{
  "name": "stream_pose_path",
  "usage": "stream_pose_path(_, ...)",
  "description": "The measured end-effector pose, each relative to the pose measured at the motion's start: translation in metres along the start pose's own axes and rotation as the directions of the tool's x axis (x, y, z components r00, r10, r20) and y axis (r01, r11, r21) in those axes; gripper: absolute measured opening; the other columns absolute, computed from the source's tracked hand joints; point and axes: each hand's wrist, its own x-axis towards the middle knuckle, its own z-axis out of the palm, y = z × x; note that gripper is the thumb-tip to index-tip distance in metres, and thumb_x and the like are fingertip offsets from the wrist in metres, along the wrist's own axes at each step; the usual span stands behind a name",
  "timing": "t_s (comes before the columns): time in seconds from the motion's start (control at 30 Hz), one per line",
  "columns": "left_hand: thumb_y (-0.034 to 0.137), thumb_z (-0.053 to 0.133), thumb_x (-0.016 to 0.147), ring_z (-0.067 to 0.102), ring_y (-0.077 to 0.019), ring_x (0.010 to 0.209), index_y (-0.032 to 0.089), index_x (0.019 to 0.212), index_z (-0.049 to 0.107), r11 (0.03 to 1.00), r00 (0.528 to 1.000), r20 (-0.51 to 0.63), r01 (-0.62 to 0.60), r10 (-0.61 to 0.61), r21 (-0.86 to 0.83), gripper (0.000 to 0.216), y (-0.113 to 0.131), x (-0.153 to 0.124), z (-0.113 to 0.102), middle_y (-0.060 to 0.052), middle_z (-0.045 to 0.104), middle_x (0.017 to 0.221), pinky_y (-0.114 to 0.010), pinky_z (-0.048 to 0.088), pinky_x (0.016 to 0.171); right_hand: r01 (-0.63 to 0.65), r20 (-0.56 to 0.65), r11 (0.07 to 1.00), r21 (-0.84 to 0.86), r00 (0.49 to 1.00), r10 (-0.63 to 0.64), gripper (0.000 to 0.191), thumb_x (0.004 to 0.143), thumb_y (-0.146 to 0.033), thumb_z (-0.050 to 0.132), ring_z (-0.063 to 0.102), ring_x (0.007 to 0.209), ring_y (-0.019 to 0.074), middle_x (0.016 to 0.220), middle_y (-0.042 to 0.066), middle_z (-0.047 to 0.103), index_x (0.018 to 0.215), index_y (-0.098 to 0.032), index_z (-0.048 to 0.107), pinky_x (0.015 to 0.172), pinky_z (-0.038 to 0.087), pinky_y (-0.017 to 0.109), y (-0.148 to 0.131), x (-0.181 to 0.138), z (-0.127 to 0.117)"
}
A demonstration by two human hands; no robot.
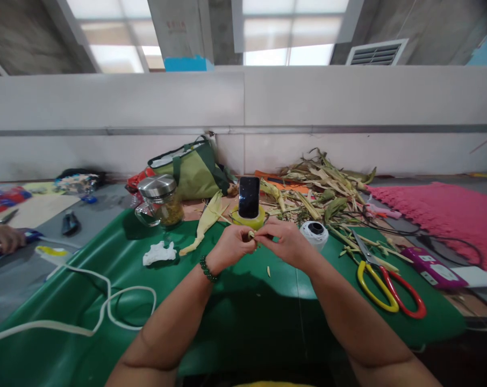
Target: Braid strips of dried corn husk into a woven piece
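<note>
My left hand [233,247], with a dark green bead bracelet [208,269] on its wrist, pinches a small pale piece of corn husk [250,234]. My right hand [287,243] comes at it from the other side, its thumb and finger closed on the same small piece. Fingers cover most of it. Just behind the hands a black phone [249,196] stands upright in a yellow tape roll [249,217]. A spool of white thread [314,235] stands right of my right hand. Below the hands, a husk scrap [268,272] lies on the green mat [243,322].
Scissors [382,279] with yellow and red handles lie right, beside a purple box [434,267]. Dried husks [328,183] are heaped behind. At left are a glass jar [160,201], a green bag [199,169], a white cable [106,290] and another person's hand [4,238].
</note>
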Motion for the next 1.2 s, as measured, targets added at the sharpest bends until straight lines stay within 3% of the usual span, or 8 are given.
stream_pose_path(0.17,0.007,0.053,0.067,0.038,-0.0086,0.052,0.017,0.05,0.042,0.944,0.984,-0.153,-0.041,0.096,0.329,0.022,0.002,-0.001,0.009,0.005,0.042,0.048,-0.023,0.025,0.053,-0.188,0.017,0.977,0.101,0.982,0.188,0.014,0.075,-0.007,0.064,0.057,0.059,0.0098,0.064,-0.001,0.067,0.07,-0.018,0.072,0.055,0.04,0.02,0.001,0.001,0.006)
stream_pose_path(0.47,0.015,0.053,0.081,0.061,-0.0184,0.07,0.016,0.07,0.062,0.769,0.994,-0.092,0.013,0.059,0.639,0.014,0.006,-0.004,0.016,-0.008,0.069,0.074,-0.027,0.034,0.06,-0.441,0.134,0.891,0.108,0.895,0.427,0.011,0.068,-0.009,0.062,0.054,0.057,0.011,0.057,-0.002,0.062,0.062,-0.016,0.068,0.053,0.037,0.022,0.005,0.003,0.009)
stream_pose_path(0.6,0.016,0.051,0.085,0.065,-0.0208,0.077,0.016,0.081,0.065,0.719,0.988,-0.136,0.041,0.075,0.694,0.015,0.007,-0.006,0.018,-0.01,0.071,0.082,-0.028,0.039,0.064,-0.437,0.024,0.893,0.103,0.899,0.437,0.006,0.069,-0.014,0.061,0.055,0.059,0.0124,0.063,-0.002,0.063,0.071,-0.018,0.065,0.056,0.039,0.023,-0.003,0.003,0.014)
stream_pose_path(0.73,0.012,0.053,0.082,0.065,-0.0204,0.075,0.016,0.078,0.064,0.728,0.973,-0.197,0.05,0.117,0.683,0.012,0.004,-0.006,0.018,-0.009,0.07,0.079,-0.027,0.041,0.064,-0.352,-0.106,0.931,0.097,0.926,0.361,0.02,0.072,-0.014,0.057,0.055,0.06,0.013,0.064,-0.003,0.059,0.09,-0.02,0.063,0.06,0.041,0.024,-0.01,0.002,0.021)
stream_pose_path(0.87,0.009,0.057,0.077,0.061,-0.0171,0.069,0.017,0.072,0.061,0.8,0.955,-0.242,0.011,0.169,0.6,0.011,0.002,-0.006,0.016,-0.005,0.067,0.072,-0.026,0.039,0.062,-0.221,-0.208,0.975,0.018,0.953,0.22,0.007,0.073,-0.014,0.053,0.054,0.066,0.0141,0.069,0.001,0.058,0.073,-0.02,0.056,0.061,0.04,0.024,-0.01,0.002,0.028)
stream_pose_path(0.97,0.012,0.06,0.075,0.056,-0.0136,0.061,0.018,0.064,0.056,0.864,0.948,-0.271,-0.007,0.166,0.504,0.012,0.003,-0.006,0.014,-0.001,0.062,0.064,-0.024,0.036,0.058,-0.176,-0.275,0.984,-0.005,0.947,0.168,0.009,0.076,-0.016,0.051,0.052,0.064,0.0142,0.067,0.001,0.055,0.068,-0.021,0.051,0.06,0.04,0.025,-0.008,0.002,0.031)
stream_pose_path(1.07,0.014,0.062,0.074,0.051,-0.0116,0.057,0.017,0.061,0.054,0.897,0.951,-0.271,-0.015,0.149,0.441,0.015,0.005,-0.005,0.012,0.001,0.059,0.06,-0.023,0.033,0.056,-0.177,-0.286,0.984,0.006,0.943,0.171,0.01,0.078,-0.019,0.051,0.052,0.062,0.014,0.066,0.001,0.056,0.068,-0.021,0.051,0.059,0.042,0.025,-0.009,0.002,0.031)
stream_pose_path(1.2,0.018,0.059,0.078,0.051,-0.0126,0.058,0.018,0.061,0.055,0.873,0.953,-0.269,0.01,0.139,0.488,0.017,0.006,-0.004,0.011,-0.001,0.06,0.061,-0.024,0.032,0.057,-0.24,-0.213,0.963,0.124,0.941,0.262,0.009,0.08,-0.022,0.055,0.057,0.059,0.0135,0.067,0.001,0.062,0.072,-0.02,0.058,0.057,0.046,0.024,-0.012,0.002,0.024)
